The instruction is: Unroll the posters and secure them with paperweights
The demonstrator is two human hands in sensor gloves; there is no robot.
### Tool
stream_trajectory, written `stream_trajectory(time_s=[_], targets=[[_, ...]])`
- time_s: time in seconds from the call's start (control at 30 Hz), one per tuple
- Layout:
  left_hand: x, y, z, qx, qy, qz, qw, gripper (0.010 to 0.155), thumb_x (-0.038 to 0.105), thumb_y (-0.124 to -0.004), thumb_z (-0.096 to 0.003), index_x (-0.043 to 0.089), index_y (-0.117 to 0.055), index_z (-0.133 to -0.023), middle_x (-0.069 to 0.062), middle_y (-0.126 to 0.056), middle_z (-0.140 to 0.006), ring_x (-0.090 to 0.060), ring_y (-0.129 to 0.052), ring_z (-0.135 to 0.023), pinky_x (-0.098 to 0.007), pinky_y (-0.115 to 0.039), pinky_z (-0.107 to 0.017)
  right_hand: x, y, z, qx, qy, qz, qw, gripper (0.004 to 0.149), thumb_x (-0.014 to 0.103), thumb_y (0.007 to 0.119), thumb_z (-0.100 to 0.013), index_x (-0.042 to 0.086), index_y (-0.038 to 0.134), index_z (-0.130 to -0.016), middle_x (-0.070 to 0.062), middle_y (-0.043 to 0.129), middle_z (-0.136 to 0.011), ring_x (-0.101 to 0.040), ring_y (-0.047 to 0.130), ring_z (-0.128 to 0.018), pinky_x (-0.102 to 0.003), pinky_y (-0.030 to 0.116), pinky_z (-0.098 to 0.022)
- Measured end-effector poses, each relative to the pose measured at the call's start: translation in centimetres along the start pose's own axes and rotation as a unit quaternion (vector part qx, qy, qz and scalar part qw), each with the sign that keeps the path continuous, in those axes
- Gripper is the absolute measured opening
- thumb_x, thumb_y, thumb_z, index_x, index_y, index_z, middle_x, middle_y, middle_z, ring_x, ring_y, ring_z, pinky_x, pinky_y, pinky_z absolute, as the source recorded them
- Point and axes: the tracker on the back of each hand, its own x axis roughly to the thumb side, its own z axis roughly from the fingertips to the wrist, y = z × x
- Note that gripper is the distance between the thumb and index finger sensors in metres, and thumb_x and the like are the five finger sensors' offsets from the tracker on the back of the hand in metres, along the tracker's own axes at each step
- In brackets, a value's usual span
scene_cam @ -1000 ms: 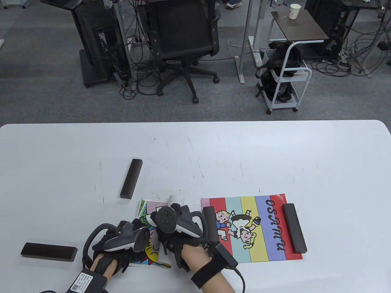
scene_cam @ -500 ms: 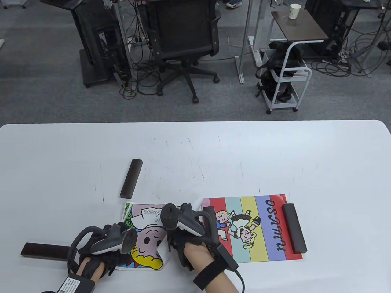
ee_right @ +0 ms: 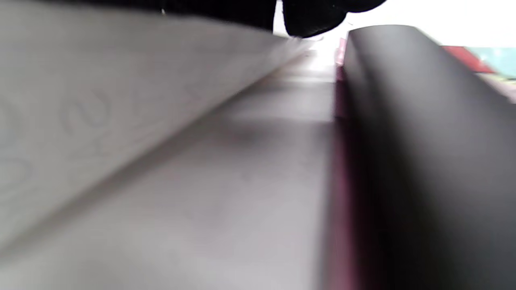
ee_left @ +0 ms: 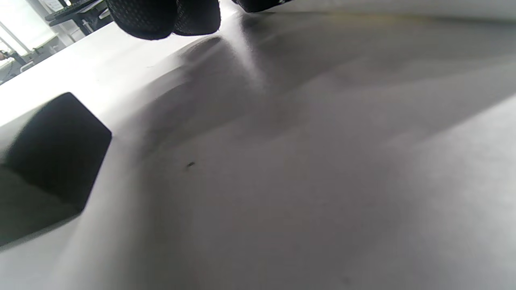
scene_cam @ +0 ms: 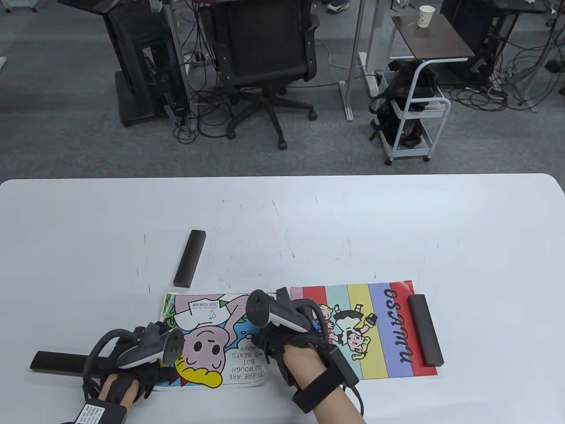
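Note:
A cartoon poster [scene_cam: 212, 340] lies unrolled at the front of the white table [scene_cam: 282, 212]. My left hand [scene_cam: 143, 375] holds its left edge. My right hand [scene_cam: 270, 349] holds its right edge, which curls up beside a dark paperweight [ee_right: 403, 121] in the right wrist view. A striped poster [scene_cam: 379, 331] lies flat to the right, with one paperweight [scene_cam: 425, 330] on its right edge and another [scene_cam: 303, 304] on its left edge, mostly hidden by my right hand. Two loose paperweights lie on the table: one [scene_cam: 190, 258] behind the cartoon poster, one [scene_cam: 57, 362] left of my left hand, also in the left wrist view [ee_left: 52, 161].
Beyond the table's far edge stand an office chair [scene_cam: 265, 57], a small cart [scene_cam: 415, 115] and a side table with a paper cup [scene_cam: 426, 16]. The two posters nearly touch edge to edge.
The cartoon poster went from a partly rolled tube to spread out. My left hand drew its edge left toward the loose paperweight, and my right hand moved right against the striped poster's left paperweight.

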Motion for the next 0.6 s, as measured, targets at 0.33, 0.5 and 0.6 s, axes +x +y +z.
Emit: stream_trajectory(time_s=[0.33, 0.5, 0.6], targets=[[-1.1, -0.2, -0.2, -0.007, 0.007, 0.007, 1.000, 0.083, 0.065, -0.066, -0.0247, 0.037, -0.039, -0.098, 0.006, -0.040, -0.109, -0.032, -0.054, -0.103, -0.049, -0.063, -0.067, 0.5, 1.6, 2.1, 0.053, -0.036, 0.107, 0.992, 0.085, 0.055, 0.086, -0.034, 0.026, 0.046, -0.103, -0.005, 0.048, -0.115, -0.037, 0.034, -0.105, -0.054, 0.040, -0.073], [-1.4, -0.4, -0.2, -0.013, 0.014, 0.009, 1.000, 0.083, 0.065, -0.067, -0.0247, 0.036, -0.039, -0.098, 0.006, -0.040, -0.109, -0.032, -0.055, -0.102, -0.049, -0.063, -0.067, 0.8, 2.3, 2.1, 0.058, -0.038, 0.134, 0.989, 0.088, 0.055, 0.087, -0.033, 0.025, 0.043, -0.103, -0.006, 0.042, -0.115, -0.037, 0.031, -0.105, -0.054, 0.038, -0.074], [-1.4, -0.2, 0.0, -0.016, 0.014, 0.011, 1.000, 0.084, 0.065, -0.066, -0.0253, 0.036, -0.039, -0.099, 0.005, -0.040, -0.109, -0.032, -0.055, -0.103, -0.049, -0.063, -0.067, 0.9, 2.6, 2.1, 0.059, -0.036, 0.142, 0.987, 0.088, 0.053, 0.088, -0.033, 0.025, 0.043, -0.103, -0.006, 0.041, -0.115, -0.037, 0.030, -0.105, -0.054, 0.036, -0.074]])
